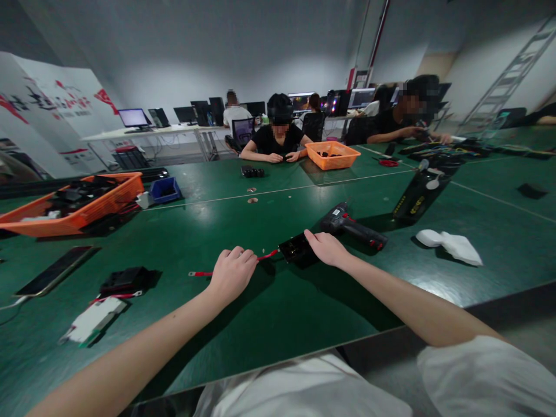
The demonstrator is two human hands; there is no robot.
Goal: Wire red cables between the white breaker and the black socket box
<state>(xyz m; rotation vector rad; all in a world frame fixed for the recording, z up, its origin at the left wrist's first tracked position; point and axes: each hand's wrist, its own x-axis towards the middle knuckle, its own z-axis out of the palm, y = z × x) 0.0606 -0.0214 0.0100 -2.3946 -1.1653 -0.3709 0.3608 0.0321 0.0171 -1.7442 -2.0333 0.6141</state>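
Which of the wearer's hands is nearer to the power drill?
Right. The right hand grips the black part just in front of the power drill; the left hand is farther off to the left, on the red cable.

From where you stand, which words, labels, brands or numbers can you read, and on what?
Nothing reads clearly:
White wall panel: black and red characters, too blurred.
Black case: yellow lettering, too blurred.
Gun-shaped tool: white label, too small.
Black part in the right hand: no lettering visible.
Monitor at far left: screen unreadable.
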